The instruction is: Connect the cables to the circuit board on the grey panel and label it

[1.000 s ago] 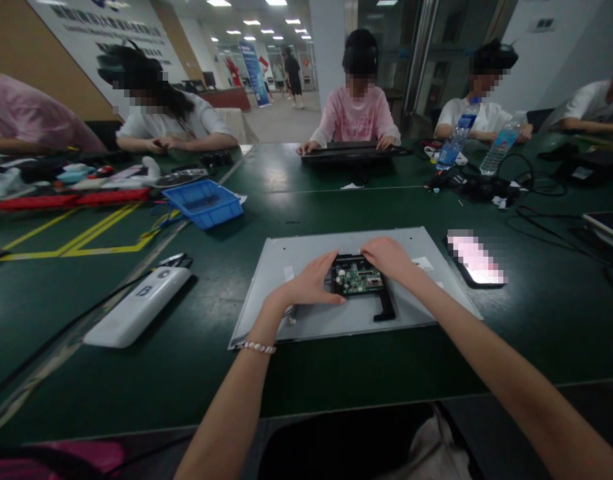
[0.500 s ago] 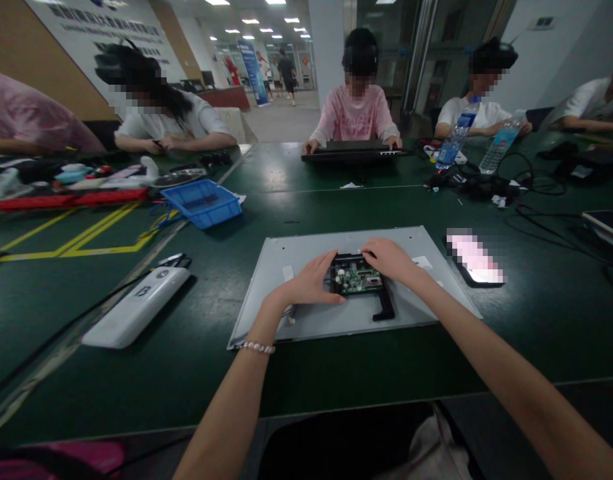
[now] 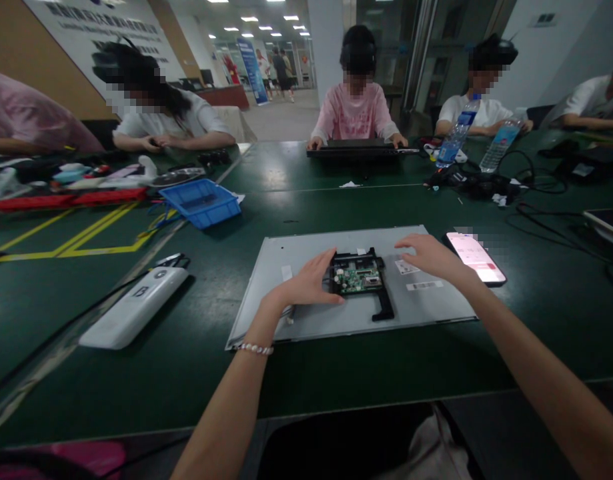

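A green circuit board point(image 3: 356, 278) sits in a black plastic bracket point(image 3: 383, 303) on the grey back of a flat display panel point(image 3: 306, 327). My left hand point(image 3: 311, 280) is at the bracket's left edge, thumb and fingers spread apart, fingertips touching or very near its upper left corner. Over the right part of the panel is my right hand point(image 3: 429, 255), clear of the bracket, its fingers loosely bent with nothing in them. White labels point(image 3: 424, 285) show on the panel below that hand. Some wires by my left wrist are partly hidden.
A lit phone point(image 3: 479, 259) lies right of the panel. Left of it is a white power bank point(image 3: 136, 308) with a cable. Farther off stand a blue bin point(image 3: 201, 203) and two water bottles point(image 3: 456, 140). Opposite, a person point(image 3: 357, 110) holds a dark panel point(image 3: 359, 151).
My right hand has left the bracket's upper right corner and moved right, uncovering that corner and the panel's labels. My left hand has stayed in place.
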A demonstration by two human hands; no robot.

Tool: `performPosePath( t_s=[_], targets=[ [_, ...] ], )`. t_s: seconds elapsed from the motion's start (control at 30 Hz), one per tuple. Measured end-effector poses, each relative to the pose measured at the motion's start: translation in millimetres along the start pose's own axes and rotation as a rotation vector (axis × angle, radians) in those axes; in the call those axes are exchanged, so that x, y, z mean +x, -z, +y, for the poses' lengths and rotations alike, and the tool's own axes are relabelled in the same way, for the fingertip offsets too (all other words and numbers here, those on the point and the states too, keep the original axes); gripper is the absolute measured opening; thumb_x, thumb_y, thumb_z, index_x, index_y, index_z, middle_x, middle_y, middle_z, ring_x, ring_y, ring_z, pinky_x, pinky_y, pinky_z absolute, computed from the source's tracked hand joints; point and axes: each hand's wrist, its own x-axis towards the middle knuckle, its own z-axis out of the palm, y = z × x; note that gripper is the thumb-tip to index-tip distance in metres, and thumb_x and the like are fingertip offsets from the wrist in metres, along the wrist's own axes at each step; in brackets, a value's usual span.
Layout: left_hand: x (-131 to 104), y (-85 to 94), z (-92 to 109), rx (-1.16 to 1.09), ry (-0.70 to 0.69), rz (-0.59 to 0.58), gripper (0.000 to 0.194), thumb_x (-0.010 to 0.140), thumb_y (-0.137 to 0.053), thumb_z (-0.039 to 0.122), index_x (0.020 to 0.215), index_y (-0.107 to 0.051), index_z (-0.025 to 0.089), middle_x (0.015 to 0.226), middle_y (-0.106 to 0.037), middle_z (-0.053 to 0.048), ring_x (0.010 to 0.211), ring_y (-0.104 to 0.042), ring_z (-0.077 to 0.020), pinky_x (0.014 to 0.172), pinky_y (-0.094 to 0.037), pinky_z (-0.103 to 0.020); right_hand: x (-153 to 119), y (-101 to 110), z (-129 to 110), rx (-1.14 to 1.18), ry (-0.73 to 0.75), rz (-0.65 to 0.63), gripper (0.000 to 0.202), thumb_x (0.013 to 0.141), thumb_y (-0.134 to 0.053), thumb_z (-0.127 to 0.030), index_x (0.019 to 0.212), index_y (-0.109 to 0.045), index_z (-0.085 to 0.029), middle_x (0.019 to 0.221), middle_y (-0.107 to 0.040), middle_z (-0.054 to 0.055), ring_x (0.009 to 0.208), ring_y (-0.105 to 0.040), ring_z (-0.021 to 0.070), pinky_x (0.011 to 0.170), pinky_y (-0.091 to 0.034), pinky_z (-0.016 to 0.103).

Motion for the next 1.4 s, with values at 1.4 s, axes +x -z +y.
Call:
performPosePath(
  t_s=[1.4],
  targets=[
    [21.0,-27.8,77.5,0.423,-0.250,0.200,0.035,0.096,-0.035,0.027,0.129,-0.043,0.021,0.130,-0.046,-0.008,0.129,-0.033,-0.0215,0.108,-0.025,-0.043,-22.9,-30.5,-23.1,0.668,-0.120,-0.009,0.016,0.080,-0.057,-0.027,0.087,-0.068,-0.019,0.081,-0.070,0.003,0.071,-0.061,0.0152,0.068,-0.047,0.028]
  ],
)
